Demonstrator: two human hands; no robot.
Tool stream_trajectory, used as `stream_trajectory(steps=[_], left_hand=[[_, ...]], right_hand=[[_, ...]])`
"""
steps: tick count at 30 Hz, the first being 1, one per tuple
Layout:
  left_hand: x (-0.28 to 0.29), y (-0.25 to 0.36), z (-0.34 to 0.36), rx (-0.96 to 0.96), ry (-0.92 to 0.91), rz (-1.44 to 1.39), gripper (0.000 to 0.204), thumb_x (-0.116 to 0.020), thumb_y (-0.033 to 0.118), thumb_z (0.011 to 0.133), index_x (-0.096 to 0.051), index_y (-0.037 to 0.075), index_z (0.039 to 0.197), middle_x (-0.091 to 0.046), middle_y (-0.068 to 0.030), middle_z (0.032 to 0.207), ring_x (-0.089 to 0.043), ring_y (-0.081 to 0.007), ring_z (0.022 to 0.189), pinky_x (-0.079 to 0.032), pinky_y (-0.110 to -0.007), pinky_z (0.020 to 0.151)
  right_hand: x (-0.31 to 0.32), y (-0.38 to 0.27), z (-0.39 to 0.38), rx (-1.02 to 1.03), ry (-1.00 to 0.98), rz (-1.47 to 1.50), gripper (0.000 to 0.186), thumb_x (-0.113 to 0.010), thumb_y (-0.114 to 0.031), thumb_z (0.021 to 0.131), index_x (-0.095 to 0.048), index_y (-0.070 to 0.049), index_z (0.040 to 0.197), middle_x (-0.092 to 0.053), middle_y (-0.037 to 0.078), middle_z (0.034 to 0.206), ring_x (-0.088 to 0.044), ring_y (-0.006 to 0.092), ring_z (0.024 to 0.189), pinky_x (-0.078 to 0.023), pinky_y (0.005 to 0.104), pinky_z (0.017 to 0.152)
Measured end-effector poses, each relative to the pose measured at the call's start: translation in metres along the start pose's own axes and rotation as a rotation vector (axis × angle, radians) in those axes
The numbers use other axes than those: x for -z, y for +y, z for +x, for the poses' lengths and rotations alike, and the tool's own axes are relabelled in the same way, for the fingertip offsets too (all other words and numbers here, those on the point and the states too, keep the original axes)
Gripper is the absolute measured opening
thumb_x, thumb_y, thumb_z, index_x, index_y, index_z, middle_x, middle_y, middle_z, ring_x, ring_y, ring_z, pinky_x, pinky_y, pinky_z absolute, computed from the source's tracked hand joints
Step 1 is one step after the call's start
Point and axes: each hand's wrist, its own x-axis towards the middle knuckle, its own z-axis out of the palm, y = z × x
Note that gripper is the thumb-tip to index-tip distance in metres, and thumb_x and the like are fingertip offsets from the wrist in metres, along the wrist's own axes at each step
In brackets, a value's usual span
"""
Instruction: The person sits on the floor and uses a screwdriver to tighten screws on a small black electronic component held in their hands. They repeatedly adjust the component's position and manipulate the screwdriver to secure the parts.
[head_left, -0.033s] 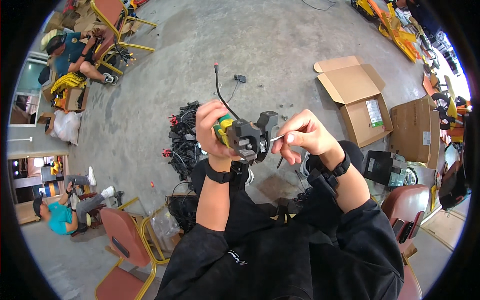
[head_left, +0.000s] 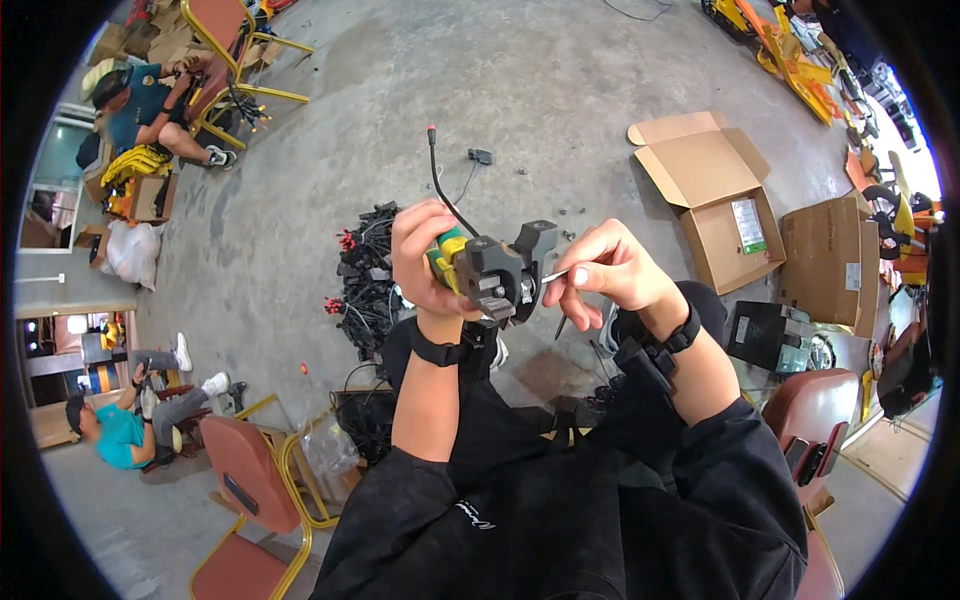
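Note:
My left hand (head_left: 425, 262) is closed around a grey motor-like part (head_left: 497, 277) with a green and yellow body, held up in front of my chest. A thin black cable (head_left: 437, 185) with a red tip rises from the part. My right hand (head_left: 605, 268) pinches a thin metal tool (head_left: 553, 277) whose tip touches the right side of the grey part. Both wrists wear black bands, and my sleeves are black.
A pile of black cables with red ends (head_left: 362, 280) lies on the concrete floor below my hands. Open cardboard boxes (head_left: 712, 195) stand at the right. Red chairs with yellow frames (head_left: 250, 470) are at the lower left. Two people sit at the left, one upper (head_left: 150, 105), one lower (head_left: 120, 425).

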Motion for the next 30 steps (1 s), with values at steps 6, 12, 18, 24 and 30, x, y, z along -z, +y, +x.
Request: stream_trajectory(steps=[6, 12, 18, 24, 30], left_hand=[[-0.001, 0.009, 0.010, -0.093, -0.080, 0.090, 0.034, -0.048, 0.031, 0.092, -0.055, -0.002, 0.097, -0.061, -0.0177, 0.093, -0.061, -0.0285, 0.084, -0.050, -0.037, 0.075], [-0.001, 0.008, 0.009, -0.074, -0.084, 0.087, 0.058, -0.049, 0.054, 0.089, -0.056, -0.002, 0.097, -0.061, -0.0167, 0.092, -0.061, -0.0284, 0.085, -0.050, -0.037, 0.075], [0.000, 0.007, 0.006, -0.031, -0.073, 0.088, 0.069, -0.049, 0.065, 0.084, -0.057, -0.002, 0.096, -0.061, -0.0163, 0.092, -0.061, -0.0281, 0.085, -0.050, -0.037, 0.075], [-0.001, 0.011, 0.010, -0.040, -0.094, 0.137, 0.049, -0.048, 0.046, 0.091, -0.057, -0.002, 0.094, -0.062, -0.0166, 0.093, -0.062, -0.0290, 0.085, -0.050, -0.038, 0.075], [-0.004, 0.006, 0.005, 0.063, -0.103, 0.054, 0.062, -0.051, 0.058, 0.086, -0.059, -0.002, 0.095, -0.062, -0.0180, 0.090, -0.062, -0.0307, 0.081, -0.050, -0.037, 0.073]], right_hand=[[0.001, 0.003, -0.001, -0.001, -0.008, 0.116, 0.030, -0.048, -0.017, 0.098, -0.065, 0.008, 0.096, -0.063, 0.012, 0.059, -0.054, 0.0139, 0.040, -0.042, 0.0238, 0.039], [0.000, 0.002, -0.003, -0.095, 0.104, 0.133, 0.031, -0.045, -0.016, 0.099, -0.063, 0.008, 0.095, -0.061, 0.014, 0.056, -0.054, 0.0168, 0.035, -0.042, 0.0242, 0.034], [-0.004, -0.006, -0.003, -0.114, 0.115, 0.111, 0.029, -0.046, -0.014, 0.098, -0.064, 0.008, 0.094, -0.062, 0.015, 0.058, -0.059, 0.0189, 0.040, -0.045, 0.0253, 0.038], [-0.008, 0.001, 0.000, 0.028, 0.140, -0.011, 0.027, -0.048, -0.013, 0.097, -0.064, 0.009, 0.095, -0.064, 0.015, 0.061, -0.063, 0.0209, 0.046, -0.050, 0.0276, 0.044], [-0.006, -0.011, -0.005, -0.060, 0.122, 0.075, 0.026, -0.049, -0.013, 0.097, -0.064, 0.008, 0.095, -0.065, 0.015, 0.063, -0.065, 0.0213, 0.049, -0.051, 0.0272, 0.044]])
